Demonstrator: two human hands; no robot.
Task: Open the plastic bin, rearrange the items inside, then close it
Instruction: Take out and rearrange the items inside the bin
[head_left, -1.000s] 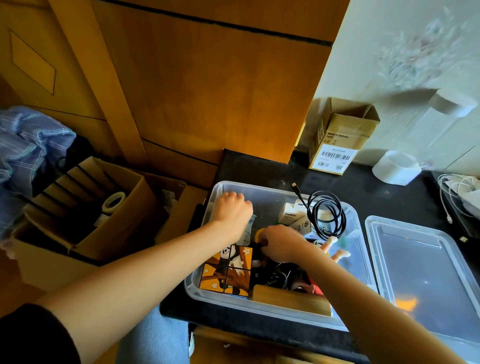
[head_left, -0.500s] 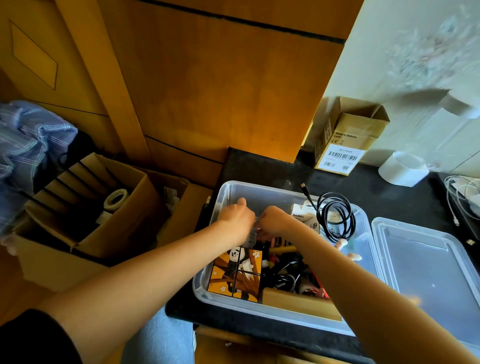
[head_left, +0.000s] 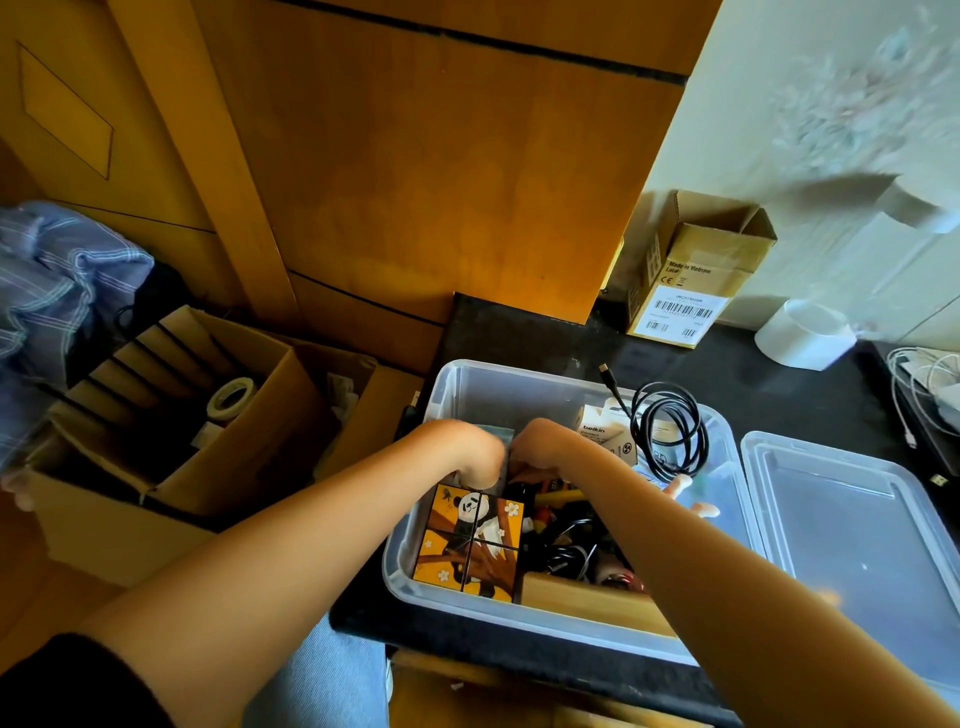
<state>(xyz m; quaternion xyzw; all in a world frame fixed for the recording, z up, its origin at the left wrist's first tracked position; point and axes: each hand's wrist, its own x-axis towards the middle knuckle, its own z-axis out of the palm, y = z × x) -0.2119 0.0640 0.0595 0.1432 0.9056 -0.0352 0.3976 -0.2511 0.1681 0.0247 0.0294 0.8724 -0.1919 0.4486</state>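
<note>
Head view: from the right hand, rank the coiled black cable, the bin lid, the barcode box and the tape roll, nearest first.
1. Coiled black cable, just right of the right hand, on the bin's far corner.
2. Bin lid, lying right of the bin.
3. Barcode box, back by the wall; tape roll, left in the cardboard box. Too close to call.

both hands are bent down into the bin (head_left: 415, 540), so the fingers of the left hand (head_left: 470, 449) and right hand (head_left: 540, 447) are hidden, and what they hold between them cannot be told. the lid (head_left: 852, 545) is cut off by the right and near edges. the small print on the white box (head_left: 605, 441) is too small to read past the brand name.
</note>
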